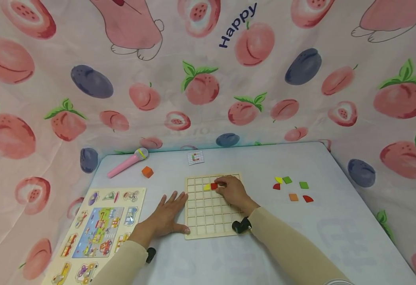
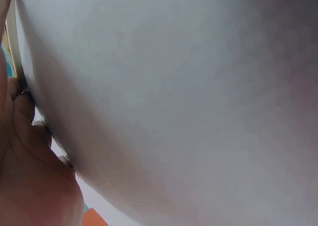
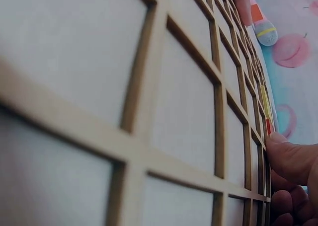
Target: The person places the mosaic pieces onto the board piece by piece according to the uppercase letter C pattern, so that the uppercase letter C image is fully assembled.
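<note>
A wooden grid board (image 1: 201,233) lies flat on the table. In its upper rows sit a yellow piece with a rounded edge (image 1: 207,187) and, beside it, a red square tile (image 1: 213,186). My right hand (image 1: 234,194) reaches over the board's upper right, thumb and index finger pinching the red tile at its right edge. The right wrist view shows the thumb (image 3: 283,149) against this tile, with the other fingers curled below. My left hand (image 1: 166,215) lies spread on the table, fingertips and thumb touching the board's left edge.
Right of the board lie several loose pieces, among them an orange square (image 1: 293,197) and a red quarter-round (image 1: 308,199). A pattern card (image 1: 195,158) lies behind the board. Leftward are an orange block (image 1: 147,171), a pink toy microphone (image 1: 126,164) and a picture puzzle (image 1: 133,192).
</note>
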Action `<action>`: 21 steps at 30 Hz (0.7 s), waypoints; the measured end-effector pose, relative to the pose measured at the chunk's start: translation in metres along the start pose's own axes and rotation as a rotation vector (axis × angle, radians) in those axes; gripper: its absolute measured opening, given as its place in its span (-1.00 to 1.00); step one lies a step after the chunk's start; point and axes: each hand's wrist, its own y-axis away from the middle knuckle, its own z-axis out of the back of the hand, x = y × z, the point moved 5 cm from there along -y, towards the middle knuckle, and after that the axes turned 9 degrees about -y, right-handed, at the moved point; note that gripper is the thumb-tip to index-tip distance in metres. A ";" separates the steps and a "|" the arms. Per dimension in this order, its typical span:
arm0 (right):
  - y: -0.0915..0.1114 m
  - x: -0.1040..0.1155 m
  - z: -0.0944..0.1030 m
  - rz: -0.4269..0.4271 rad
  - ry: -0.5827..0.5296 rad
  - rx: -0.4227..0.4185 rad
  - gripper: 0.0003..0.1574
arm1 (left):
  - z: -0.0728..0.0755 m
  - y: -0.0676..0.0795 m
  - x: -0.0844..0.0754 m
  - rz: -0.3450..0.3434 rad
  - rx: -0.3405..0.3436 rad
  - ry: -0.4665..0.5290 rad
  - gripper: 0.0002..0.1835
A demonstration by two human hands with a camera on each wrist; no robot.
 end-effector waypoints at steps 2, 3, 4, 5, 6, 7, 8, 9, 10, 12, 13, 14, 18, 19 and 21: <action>0.000 0.000 0.000 0.009 -0.007 -0.003 -0.60 | 0.000 0.000 0.000 0.002 0.005 -0.004 0.35; 0.000 0.001 0.000 0.011 -0.011 -0.005 -0.60 | 0.000 0.000 0.000 0.002 0.007 -0.003 0.35; 0.001 0.001 0.000 0.010 -0.018 -0.006 -0.60 | 0.000 0.000 0.000 0.000 0.006 -0.001 0.35; 0.001 0.001 0.000 0.010 -0.024 -0.007 -0.61 | 0.000 0.000 0.000 0.002 0.008 -0.001 0.35; 0.001 0.001 0.001 0.011 -0.027 -0.011 -0.61 | 0.000 0.000 0.001 0.002 0.007 -0.001 0.35; 0.001 0.002 0.001 0.008 -0.032 -0.012 -0.61 | 0.000 0.000 0.001 0.002 0.006 -0.002 0.35; 0.001 0.002 0.001 0.001 -0.043 -0.011 -0.60 | 0.000 0.000 0.001 0.000 0.002 0.002 0.34; 0.001 0.001 0.002 -0.006 -0.055 -0.011 -0.60 | -0.001 0.000 0.001 -0.001 0.000 0.000 0.34; 0.002 0.001 0.002 -0.015 -0.073 -0.012 -0.59 | -0.001 0.000 0.002 -0.002 -0.002 -0.003 0.35; 0.002 0.001 0.004 -0.028 -0.107 -0.012 -0.58 | -0.002 0.000 0.002 -0.003 0.000 -0.010 0.34; 0.002 0.001 0.005 -0.035 -0.125 -0.010 -0.58 | -0.002 -0.001 0.002 -0.003 -0.001 -0.012 0.34; 0.003 0.001 0.006 -0.038 -0.145 -0.007 -0.58 | -0.002 -0.001 0.002 -0.003 -0.002 -0.012 0.34; 0.003 0.003 0.011 -0.034 -0.177 0.005 -0.58 | -0.001 -0.001 0.002 0.001 0.001 -0.014 0.35; 0.003 0.004 0.012 -0.034 -0.183 0.008 -0.57 | -0.001 -0.001 0.002 0.001 0.001 -0.013 0.35; 0.003 0.006 0.014 -0.030 -0.196 0.011 -0.56 | 0.000 -0.001 0.002 0.001 0.002 -0.011 0.35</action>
